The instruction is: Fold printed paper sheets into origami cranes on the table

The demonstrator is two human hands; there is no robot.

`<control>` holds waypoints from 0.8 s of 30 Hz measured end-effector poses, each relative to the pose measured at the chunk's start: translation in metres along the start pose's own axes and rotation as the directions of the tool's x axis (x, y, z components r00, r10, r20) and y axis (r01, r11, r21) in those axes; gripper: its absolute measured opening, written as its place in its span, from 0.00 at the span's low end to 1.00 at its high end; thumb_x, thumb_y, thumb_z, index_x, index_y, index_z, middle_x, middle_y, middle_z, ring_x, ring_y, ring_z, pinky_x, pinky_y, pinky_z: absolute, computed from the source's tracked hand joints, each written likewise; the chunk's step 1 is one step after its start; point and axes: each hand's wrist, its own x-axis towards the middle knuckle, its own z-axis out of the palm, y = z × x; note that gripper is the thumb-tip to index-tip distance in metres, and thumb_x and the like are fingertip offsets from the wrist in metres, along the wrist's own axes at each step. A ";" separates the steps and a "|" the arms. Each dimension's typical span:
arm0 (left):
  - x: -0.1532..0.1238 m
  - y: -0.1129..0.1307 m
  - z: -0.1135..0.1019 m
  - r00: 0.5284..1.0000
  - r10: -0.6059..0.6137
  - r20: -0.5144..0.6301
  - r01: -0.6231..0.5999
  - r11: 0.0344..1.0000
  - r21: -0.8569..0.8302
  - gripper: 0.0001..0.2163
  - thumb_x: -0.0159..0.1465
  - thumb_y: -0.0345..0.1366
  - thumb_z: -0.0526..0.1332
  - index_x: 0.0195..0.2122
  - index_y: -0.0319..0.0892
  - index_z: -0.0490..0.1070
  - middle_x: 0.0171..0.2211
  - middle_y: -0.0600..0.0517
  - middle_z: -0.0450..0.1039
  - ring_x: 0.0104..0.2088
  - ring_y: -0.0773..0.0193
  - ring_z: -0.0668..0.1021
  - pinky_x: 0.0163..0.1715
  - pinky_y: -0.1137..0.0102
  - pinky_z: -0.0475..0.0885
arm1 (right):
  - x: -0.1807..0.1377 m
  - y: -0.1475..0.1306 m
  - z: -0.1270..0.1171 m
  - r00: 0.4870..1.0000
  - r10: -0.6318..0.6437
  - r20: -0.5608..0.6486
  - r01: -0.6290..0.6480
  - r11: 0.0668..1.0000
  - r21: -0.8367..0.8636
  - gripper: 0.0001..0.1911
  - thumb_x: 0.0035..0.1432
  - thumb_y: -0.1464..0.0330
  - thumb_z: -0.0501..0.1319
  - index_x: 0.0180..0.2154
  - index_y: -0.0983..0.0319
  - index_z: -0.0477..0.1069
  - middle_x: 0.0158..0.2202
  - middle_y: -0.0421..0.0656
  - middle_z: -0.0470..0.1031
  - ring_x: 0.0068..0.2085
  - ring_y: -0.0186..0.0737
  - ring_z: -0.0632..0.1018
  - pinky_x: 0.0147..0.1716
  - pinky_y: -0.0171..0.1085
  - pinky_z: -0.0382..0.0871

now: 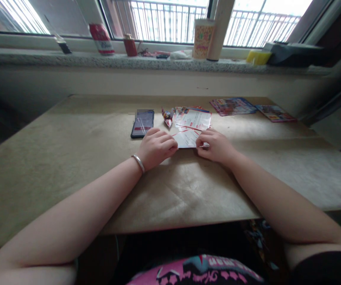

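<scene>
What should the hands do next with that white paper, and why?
Probably slide a finger along the fold to flatten it. The left hand and right hand each hold an edge of the white paper, which looks partly folded.

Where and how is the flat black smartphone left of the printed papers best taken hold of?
Probably by its two long edges, from above: the flat black rectangular smartphone lies screen-up on the brown tabletop, with bare tabletop along both sides.
</scene>
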 end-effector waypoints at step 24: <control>-0.006 -0.006 0.013 0.969 0.081 0.235 -0.015 0.963 -0.268 0.13 0.68 0.34 0.52 0.49 0.46 0.73 0.45 0.50 0.77 0.44 0.61 0.77 0.46 0.63 0.70 | -0.003 0.004 0.010 0.999 0.039 0.037 -0.040 0.999 0.015 0.07 0.58 0.70 0.59 0.34 0.58 0.76 0.36 0.43 0.77 0.42 0.42 0.74 0.46 0.43 0.67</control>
